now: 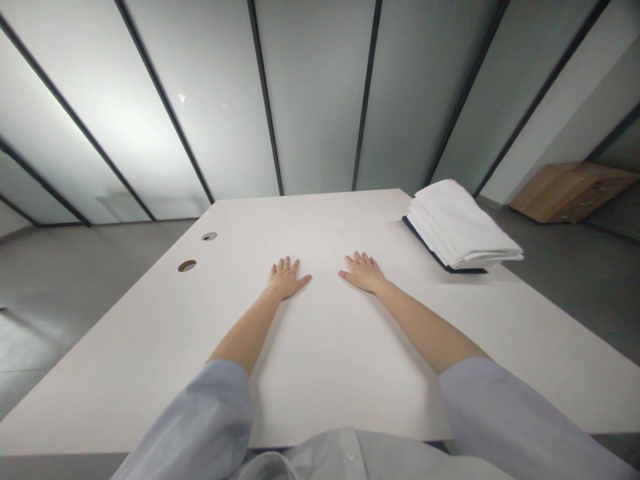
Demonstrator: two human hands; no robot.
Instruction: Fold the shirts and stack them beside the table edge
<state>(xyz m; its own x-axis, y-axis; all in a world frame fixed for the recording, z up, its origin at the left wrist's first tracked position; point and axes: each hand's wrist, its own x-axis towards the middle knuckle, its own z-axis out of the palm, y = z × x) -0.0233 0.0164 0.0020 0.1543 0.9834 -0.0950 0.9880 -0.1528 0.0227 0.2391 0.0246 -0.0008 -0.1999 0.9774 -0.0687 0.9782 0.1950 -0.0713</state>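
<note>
My left hand lies palm down on the white table, fingers spread and nothing in it. To its right, a short gap away, my right hand rests flat on the same tabletop, also with fingers apart and holding nothing. A stack of folded white cloths sits toward the table's right side, nearer to my right hand and not touched by it. Beneath the stack, the edge of a dark flat item sticks out; most of it is hidden.
Two round holes are cut in the tabletop at the left, a far hole and a nearer hole. Behind the table runs a frosted glass wall with dark frames. A wooden cabinet stands on the grey floor at the right.
</note>
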